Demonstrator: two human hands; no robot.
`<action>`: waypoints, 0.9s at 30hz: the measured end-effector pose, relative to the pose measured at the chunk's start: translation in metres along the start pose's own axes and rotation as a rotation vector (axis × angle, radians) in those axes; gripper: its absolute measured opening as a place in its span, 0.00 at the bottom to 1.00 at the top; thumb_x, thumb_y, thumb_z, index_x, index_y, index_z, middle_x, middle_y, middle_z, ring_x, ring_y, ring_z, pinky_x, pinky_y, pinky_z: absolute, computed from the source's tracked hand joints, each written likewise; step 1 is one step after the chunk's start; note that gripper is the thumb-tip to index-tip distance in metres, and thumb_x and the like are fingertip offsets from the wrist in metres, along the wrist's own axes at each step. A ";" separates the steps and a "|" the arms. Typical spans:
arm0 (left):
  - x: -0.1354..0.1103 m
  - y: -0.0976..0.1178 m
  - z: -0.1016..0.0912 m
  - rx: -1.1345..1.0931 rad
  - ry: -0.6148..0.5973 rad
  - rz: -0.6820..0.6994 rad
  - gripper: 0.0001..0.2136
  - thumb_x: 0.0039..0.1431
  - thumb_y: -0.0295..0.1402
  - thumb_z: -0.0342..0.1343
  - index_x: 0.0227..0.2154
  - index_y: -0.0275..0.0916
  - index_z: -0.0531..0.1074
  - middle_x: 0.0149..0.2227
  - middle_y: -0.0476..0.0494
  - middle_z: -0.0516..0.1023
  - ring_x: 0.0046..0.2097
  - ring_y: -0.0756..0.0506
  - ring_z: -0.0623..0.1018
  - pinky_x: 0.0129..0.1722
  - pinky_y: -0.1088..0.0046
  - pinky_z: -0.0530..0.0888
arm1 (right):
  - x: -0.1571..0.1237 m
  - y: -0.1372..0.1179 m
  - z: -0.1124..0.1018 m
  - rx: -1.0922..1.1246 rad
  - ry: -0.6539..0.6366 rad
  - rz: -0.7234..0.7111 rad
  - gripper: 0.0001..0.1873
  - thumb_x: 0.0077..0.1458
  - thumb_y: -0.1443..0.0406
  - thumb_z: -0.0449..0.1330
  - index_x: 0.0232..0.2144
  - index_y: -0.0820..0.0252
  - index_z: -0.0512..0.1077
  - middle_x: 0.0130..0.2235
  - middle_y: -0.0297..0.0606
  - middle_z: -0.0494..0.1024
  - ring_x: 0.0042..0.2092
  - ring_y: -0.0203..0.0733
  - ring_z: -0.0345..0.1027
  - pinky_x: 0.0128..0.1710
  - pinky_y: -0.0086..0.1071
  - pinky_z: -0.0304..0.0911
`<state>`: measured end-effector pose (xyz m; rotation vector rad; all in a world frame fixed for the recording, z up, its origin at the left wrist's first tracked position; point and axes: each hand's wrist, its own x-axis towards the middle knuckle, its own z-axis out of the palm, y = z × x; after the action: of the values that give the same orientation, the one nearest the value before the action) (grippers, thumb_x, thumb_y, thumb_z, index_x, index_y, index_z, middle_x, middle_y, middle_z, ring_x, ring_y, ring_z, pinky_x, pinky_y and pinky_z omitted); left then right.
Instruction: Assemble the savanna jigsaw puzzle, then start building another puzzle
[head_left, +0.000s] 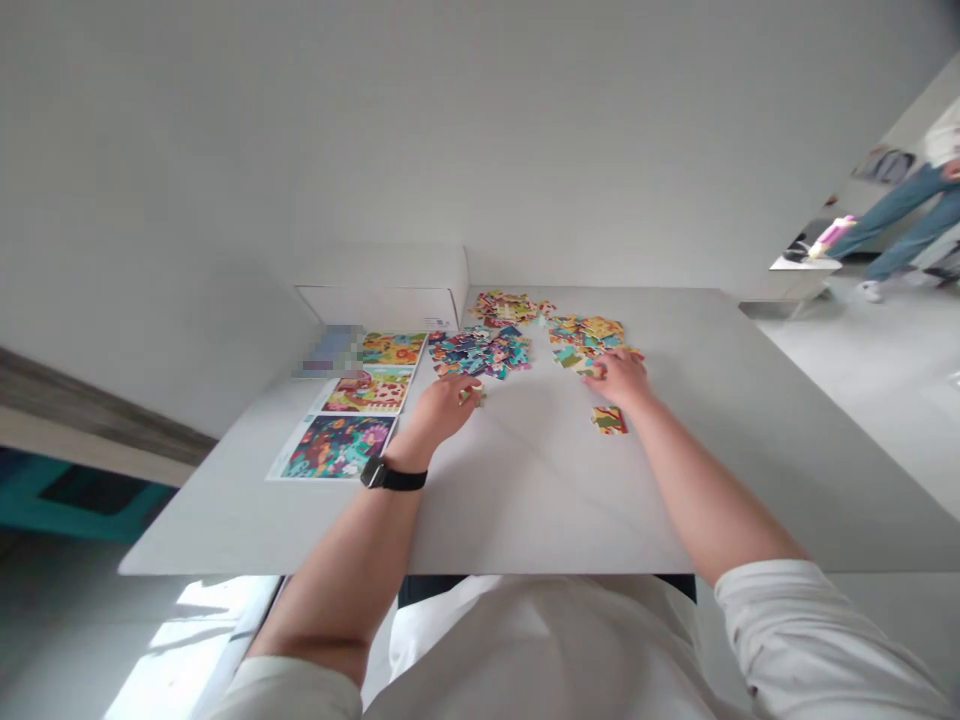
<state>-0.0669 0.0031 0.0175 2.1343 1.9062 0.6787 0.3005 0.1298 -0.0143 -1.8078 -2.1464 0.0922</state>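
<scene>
My left hand [442, 410], with a black watch [394, 477] on its wrist, rests on the white table [540, 510]. Its fingertips touch a small jigsaw piece [471, 397], partly hidden beneath them. My right hand [622, 378] lies with spread fingers at the near edge of a pile of jigsaw pieces [586, 340]. A single pair of joined pieces [608, 420] sits just below that hand. Between my hands lies a dark multicoloured pile [480, 351], with a third pile [504, 308] behind it. Three printed picture sheets [337, 447] lie in a column to the left of my left hand.
A white box [382, 290] stands at the table's far end against the wall. A blurred item [326, 350] lies beside the sheets. At upper right, a person in jeans [900, 220] stands by a white surface holding a pink object [832, 236].
</scene>
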 end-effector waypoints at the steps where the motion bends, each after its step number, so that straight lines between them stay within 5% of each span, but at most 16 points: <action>1: -0.001 0.002 -0.001 -0.002 -0.011 0.000 0.16 0.72 0.35 0.53 0.52 0.41 0.84 0.53 0.37 0.86 0.49 0.39 0.84 0.57 0.61 0.79 | 0.001 0.003 0.002 0.007 0.011 -0.008 0.17 0.57 0.56 0.74 0.47 0.54 0.83 0.60 0.50 0.80 0.61 0.60 0.74 0.67 0.54 0.65; 9: -0.003 0.008 -0.003 -0.033 -0.007 0.004 0.15 0.71 0.32 0.56 0.53 0.40 0.85 0.52 0.36 0.86 0.53 0.38 0.84 0.59 0.61 0.79 | 0.011 0.023 0.017 0.151 0.098 -0.103 0.23 0.50 0.56 0.76 0.49 0.51 0.82 0.46 0.49 0.85 0.52 0.69 0.79 0.58 0.69 0.71; 18: -0.003 0.010 -0.004 -0.045 -0.013 0.056 0.15 0.71 0.31 0.56 0.52 0.40 0.85 0.52 0.35 0.87 0.54 0.37 0.84 0.58 0.60 0.79 | 0.006 0.009 0.004 0.320 0.126 -0.228 0.28 0.53 0.68 0.67 0.58 0.51 0.82 0.53 0.47 0.80 0.51 0.59 0.80 0.59 0.56 0.77; 27: -0.002 0.011 0.000 -0.029 0.029 0.021 0.17 0.72 0.33 0.53 0.55 0.39 0.84 0.50 0.37 0.88 0.50 0.38 0.85 0.56 0.62 0.80 | 0.007 -0.010 -0.016 0.969 0.088 -0.096 0.29 0.50 0.54 0.74 0.53 0.56 0.80 0.41 0.41 0.84 0.40 0.47 0.79 0.45 0.46 0.79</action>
<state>-0.0577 -0.0009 0.0222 2.1412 1.8800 0.7410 0.2947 0.1317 0.0044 -1.1003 -1.6446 0.8431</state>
